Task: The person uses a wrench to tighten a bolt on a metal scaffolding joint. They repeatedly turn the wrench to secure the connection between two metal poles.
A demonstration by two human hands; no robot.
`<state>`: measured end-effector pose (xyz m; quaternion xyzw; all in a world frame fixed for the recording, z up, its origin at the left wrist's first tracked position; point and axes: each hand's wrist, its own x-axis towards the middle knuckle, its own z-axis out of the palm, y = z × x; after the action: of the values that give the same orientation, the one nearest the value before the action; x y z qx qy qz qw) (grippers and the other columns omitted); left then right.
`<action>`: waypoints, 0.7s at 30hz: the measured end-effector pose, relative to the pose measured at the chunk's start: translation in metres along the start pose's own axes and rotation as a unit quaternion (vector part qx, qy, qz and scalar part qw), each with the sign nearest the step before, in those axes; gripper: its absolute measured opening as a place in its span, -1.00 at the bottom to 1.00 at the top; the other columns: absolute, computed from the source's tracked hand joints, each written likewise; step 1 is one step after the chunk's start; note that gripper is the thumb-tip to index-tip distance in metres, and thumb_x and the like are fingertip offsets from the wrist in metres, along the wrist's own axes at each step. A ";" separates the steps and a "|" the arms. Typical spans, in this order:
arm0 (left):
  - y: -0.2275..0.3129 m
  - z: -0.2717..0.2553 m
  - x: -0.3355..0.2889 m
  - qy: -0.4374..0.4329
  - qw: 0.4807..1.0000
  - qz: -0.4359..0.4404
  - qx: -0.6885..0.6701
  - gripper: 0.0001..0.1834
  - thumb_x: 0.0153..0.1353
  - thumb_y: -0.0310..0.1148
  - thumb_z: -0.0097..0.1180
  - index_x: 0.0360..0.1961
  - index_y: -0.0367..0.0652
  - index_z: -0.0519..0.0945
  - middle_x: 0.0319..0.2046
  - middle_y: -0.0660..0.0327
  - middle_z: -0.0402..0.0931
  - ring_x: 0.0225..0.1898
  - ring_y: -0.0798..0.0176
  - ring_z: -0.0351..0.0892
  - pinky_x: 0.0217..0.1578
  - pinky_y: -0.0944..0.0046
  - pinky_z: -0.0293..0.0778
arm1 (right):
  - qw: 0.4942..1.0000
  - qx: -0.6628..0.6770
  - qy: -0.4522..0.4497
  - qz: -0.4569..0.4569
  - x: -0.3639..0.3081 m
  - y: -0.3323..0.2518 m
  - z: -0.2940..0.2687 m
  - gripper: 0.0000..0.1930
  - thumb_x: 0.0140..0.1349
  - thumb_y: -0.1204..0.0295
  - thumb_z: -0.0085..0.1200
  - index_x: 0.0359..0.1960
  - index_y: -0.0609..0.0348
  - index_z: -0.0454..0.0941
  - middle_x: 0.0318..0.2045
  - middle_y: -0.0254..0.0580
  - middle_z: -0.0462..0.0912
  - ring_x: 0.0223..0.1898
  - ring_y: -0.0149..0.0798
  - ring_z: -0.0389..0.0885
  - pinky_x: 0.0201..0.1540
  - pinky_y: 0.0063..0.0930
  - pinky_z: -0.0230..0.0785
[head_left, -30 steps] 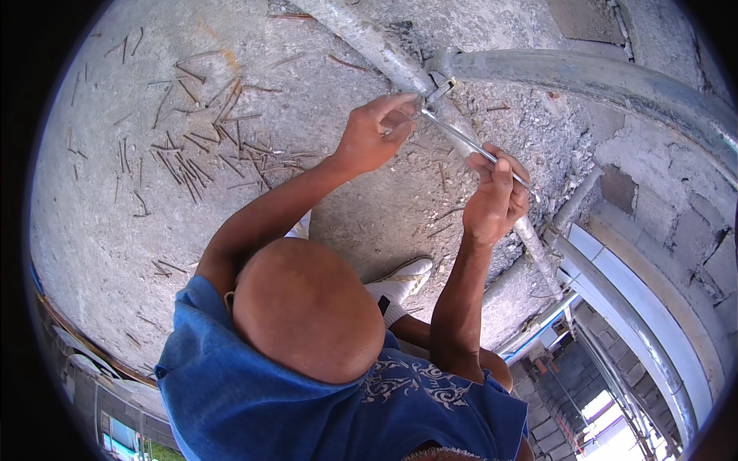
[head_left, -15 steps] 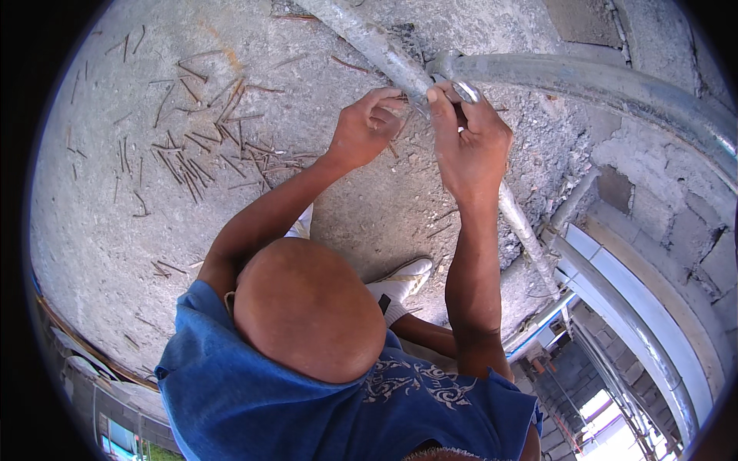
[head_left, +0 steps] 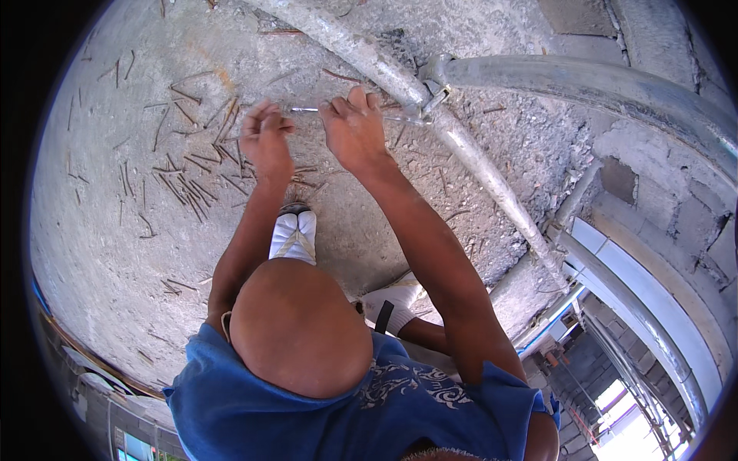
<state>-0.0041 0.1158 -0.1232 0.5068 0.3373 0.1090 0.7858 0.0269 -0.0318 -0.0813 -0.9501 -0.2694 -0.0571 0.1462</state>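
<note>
My right hand point(head_left: 354, 132) is closed around a thin, shiny metal rod-like tool point(head_left: 304, 109) whose bright end sticks out to the left of the fingers. A thin length also shows on the right of the hand, running toward the diagonal metal pipe point(head_left: 478, 165); whether it is the same piece I cannot tell. By the pipe joint a small metal clamp piece point(head_left: 437, 101) stands out. My left hand point(head_left: 267, 142) hovers beside the tool's bright end, its fingers loosely curled and partly apart, slightly blurred, with nothing visible in them.
Rusty nails point(head_left: 184, 187) lie scattered over the concrete floor point(head_left: 100, 253) on the left. A thick grey pipe point(head_left: 584, 75) curves off to the right from the joint. Broken block wall point(head_left: 653, 192) and a white panel point(head_left: 653, 307) stand at the right. My shoes rest below my hands.
Both hands have moved left. My right hand has left the pipe joint, and the tool's bright end now points left. My left foot shows more fully.
</note>
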 end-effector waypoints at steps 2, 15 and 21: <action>0.020 -0.014 0.012 0.020 0.997 0.072 0.018 -0.78 0.19 -0.56 0.09 -0.11 -0.31 0.53 -0.34 0.19 0.54 -0.47 0.37 0.54 -0.46 0.37 0.49 | 0.999 -0.013 -0.043 -0.018 -0.013 0.002 0.005 -0.86 0.01 0.46 0.07 -0.40 0.12 0.65 -0.46 -0.25 0.61 -0.22 -0.15 0.46 -0.20 -0.22 0.34; 0.039 0.041 -0.004 -0.184 0.962 0.142 0.145 -0.83 0.22 -0.48 0.20 -0.15 -0.21 0.59 -0.51 0.36 0.53 -0.47 0.58 0.43 -0.46 0.55 0.32 | 0.832 0.088 -0.547 -0.011 0.003 0.014 -0.036 -0.84 -0.08 0.37 0.21 -0.50 0.21 0.65 -0.40 -0.02 0.69 -0.30 0.03 0.68 -0.23 -0.18 0.51; 0.018 0.053 -0.017 -0.287 0.944 0.027 0.159 -0.83 0.22 -0.44 0.22 -0.17 -0.22 0.60 -0.43 0.37 0.53 -0.46 0.59 0.40 -0.46 0.54 0.31 | 0.740 0.119 -0.661 -0.036 -0.079 0.001 -0.042 -0.78 0.02 0.33 0.22 -0.35 0.19 0.66 -0.30 0.03 0.67 -0.20 0.02 0.66 -0.12 -0.14 0.51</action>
<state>0.0202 0.0767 -0.0866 0.6439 0.0961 -0.0750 0.7554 -0.0411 -0.0853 -0.0564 -0.7135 -0.3371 0.6129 0.0412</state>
